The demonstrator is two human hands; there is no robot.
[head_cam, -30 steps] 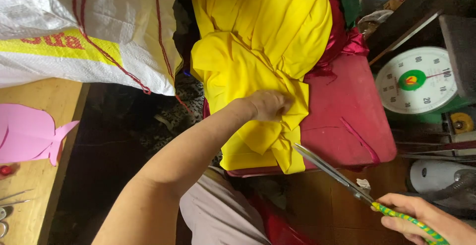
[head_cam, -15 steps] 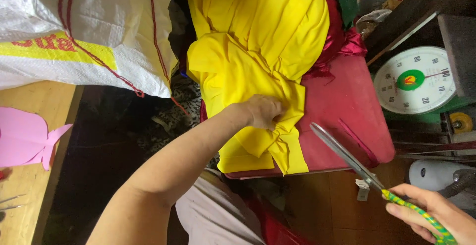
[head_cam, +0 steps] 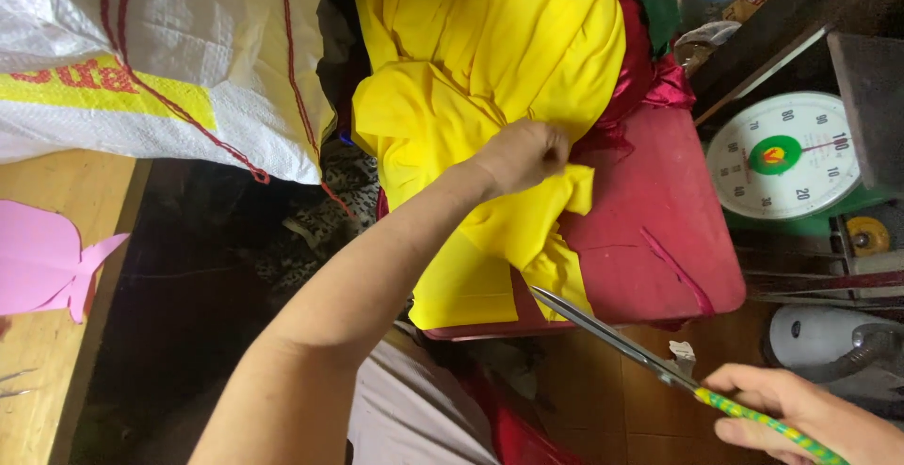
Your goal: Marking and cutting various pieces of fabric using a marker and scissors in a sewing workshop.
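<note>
My left hand (head_cam: pixel 523 154) reaches across and pinches a fold of the yellow cloth (head_cam: pixel 480 70), which is heaped over a red surface (head_cam: pixel 659 230). My right hand (head_cam: pixel 800 418) at the lower right grips scissors (head_cam: pixel 621 338) by their green and yellow patterned handle. The long metal blades point up and left, their tip near the lower hem of the yellow cloth. The blades look closed or nearly closed.
A white woven sack (head_cam: pixel 160 60) with red and yellow markings lies at the upper left. A pink cut-out shape (head_cam: pixel 42 258) rests on a wooden table (head_cam: pixel 47 380). A round dial scale (head_cam: pixel 782 154) stands at the right, with dark red fabric (head_cam: pixel 650 79) beside the yellow.
My right hand has brought the scissors left, so the tip now reaches the hem of the yellow cloth. My left hand keeps its grip on the fold.
</note>
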